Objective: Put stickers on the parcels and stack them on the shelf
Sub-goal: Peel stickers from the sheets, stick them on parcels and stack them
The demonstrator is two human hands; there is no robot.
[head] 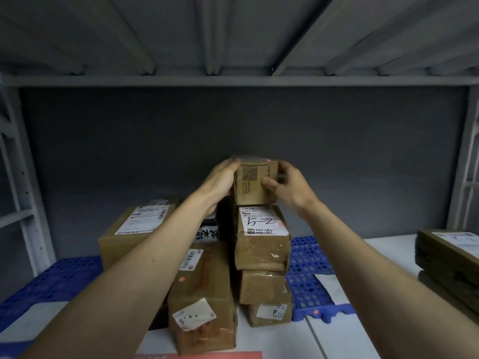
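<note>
The dark brown cardboard parcel (451,252) is cut off by the right edge; print on the white shipping label (143,219) is too blurred to read.

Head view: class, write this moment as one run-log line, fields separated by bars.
step: stacking | left hand: holds small parcel | right hand: holds it too | parcel: atop labelled box | place: shelf
</note>
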